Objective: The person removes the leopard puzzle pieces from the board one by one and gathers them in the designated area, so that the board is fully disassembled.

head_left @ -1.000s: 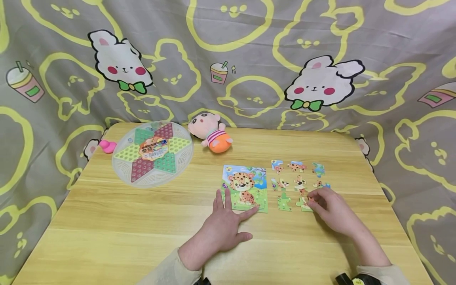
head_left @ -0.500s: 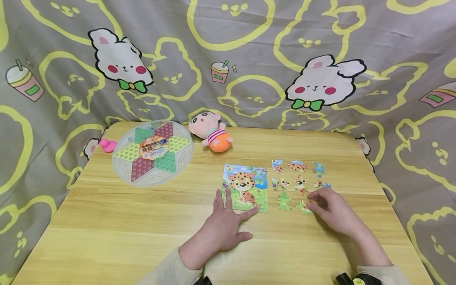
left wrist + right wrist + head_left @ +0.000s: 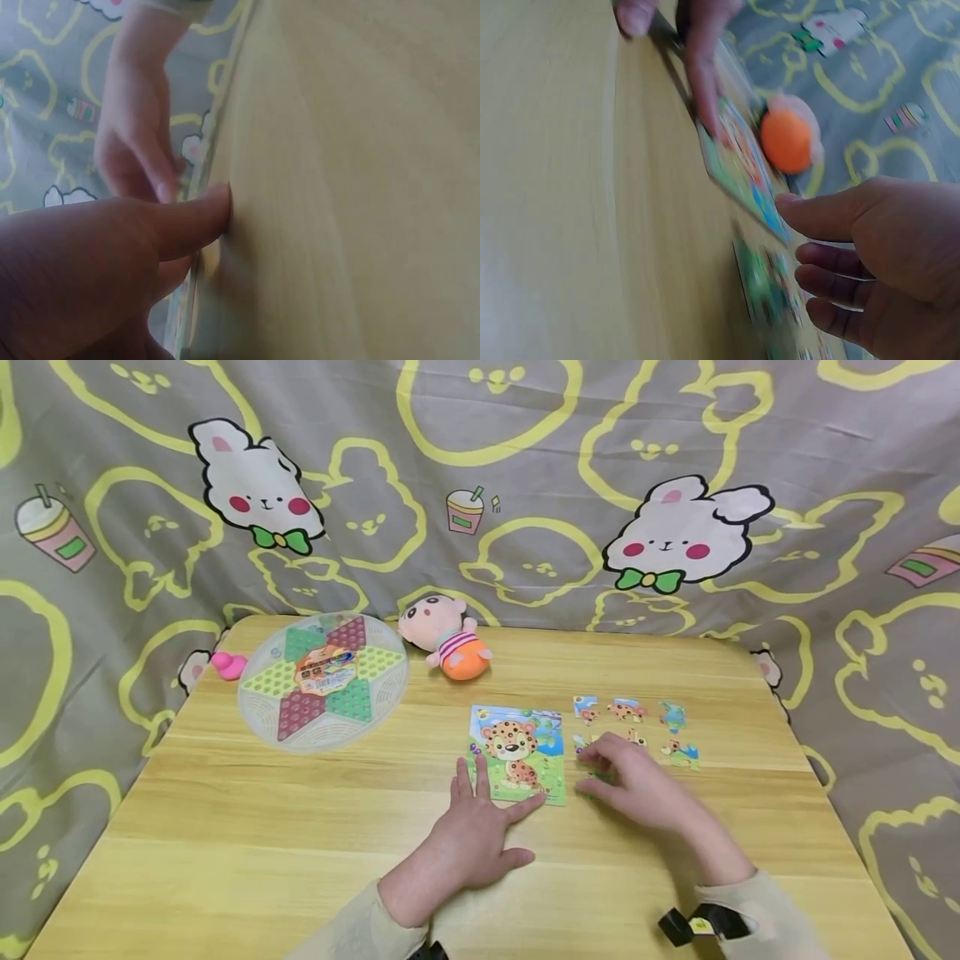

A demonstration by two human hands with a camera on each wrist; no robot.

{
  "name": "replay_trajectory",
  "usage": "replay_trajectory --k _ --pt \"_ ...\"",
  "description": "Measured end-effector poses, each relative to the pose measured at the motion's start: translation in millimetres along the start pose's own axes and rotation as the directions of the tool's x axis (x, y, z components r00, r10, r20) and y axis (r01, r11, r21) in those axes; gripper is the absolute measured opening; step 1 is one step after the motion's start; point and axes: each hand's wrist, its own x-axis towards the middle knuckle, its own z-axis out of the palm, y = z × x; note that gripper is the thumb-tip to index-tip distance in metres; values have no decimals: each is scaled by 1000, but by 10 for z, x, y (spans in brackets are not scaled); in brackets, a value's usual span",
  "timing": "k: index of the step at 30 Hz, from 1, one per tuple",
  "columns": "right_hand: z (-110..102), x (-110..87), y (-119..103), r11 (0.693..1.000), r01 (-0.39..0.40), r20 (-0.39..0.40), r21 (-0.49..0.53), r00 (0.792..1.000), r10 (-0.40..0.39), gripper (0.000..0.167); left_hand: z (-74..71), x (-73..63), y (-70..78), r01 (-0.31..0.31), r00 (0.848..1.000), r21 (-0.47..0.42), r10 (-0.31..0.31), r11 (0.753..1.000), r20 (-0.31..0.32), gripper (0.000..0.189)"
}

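Note:
A square puzzle board [image 3: 525, 739] with a spotted leopard cub lies on the table. My left hand [image 3: 478, 835] rests on its lower left, fingers spread, thumb on the wood. Right of the board, several loose jigsaw pieces [image 3: 626, 710] with parts of a similar picture lie in spaced rows. Over the left and lower pieces hovers my right hand [image 3: 637, 787], its thumb apart from the fingers, hiding most of them. The right wrist view shows nothing between that thumb [image 3: 825, 214] and the fingers, with blurred green pieces [image 3: 761, 289] beyond.
Behind the board lies a plush doll [image 3: 453, 639] in orange shorts. A round Chinese checkers board [image 3: 322, 683] sits at the back left beside a pink toy [image 3: 228, 666]. Patterned cloth [image 3: 525, 585] hangs along the table's [image 3: 262, 827] far edge.
My right hand first nudges a lower right piece slightly toward me, then moves left to the pieces nearest the puzzle board. My left hand stays in place.

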Motion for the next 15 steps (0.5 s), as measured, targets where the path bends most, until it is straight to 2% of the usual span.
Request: replay_trajectory --k 5,10,15 --pt "120 215 -128 998 53 94 -18 994 -51 39 5 14 -10 5 1000 -5 -5 1000 5 76" --pt "193 329 -164 997 44 171 -67 985 -32 50 20 19 -17 10 1000 1 -10 1000 9 76" --pt "224 372 -186 997 23 198 -74 980 -8 52 16 22 -9 18 1000 13 -19 1000 13 76"
